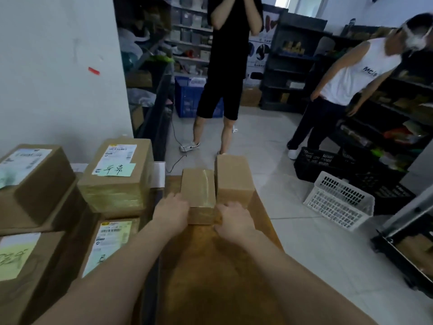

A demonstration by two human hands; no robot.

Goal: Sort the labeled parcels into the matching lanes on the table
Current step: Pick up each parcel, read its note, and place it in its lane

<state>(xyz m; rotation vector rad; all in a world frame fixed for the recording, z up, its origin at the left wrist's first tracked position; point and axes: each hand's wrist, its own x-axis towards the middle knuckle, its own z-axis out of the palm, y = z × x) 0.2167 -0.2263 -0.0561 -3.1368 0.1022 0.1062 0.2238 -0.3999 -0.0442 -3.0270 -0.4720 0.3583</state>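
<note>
- Storeroom shelves [192, 31] and a tiled floor [293, 242] lie behind a brown surface [210, 266].
- The left grip [172, 213] and right grip [230, 219] clasp a taped box [198, 195] from either side at the surface's far end; the fingertips are hidden.
- A second box [234, 181] stands just beside it on the right.
- Stacked parcels [117, 174] at left carry barcode labels too blurred to read.
- Their green notes bear handwritten characters that cannot be made out.
- A bystander's white vest [356, 73] reads "Mcl", the rest unclear.
- A basket [339, 202] and crate [328, 165] sit on the floor.
</note>
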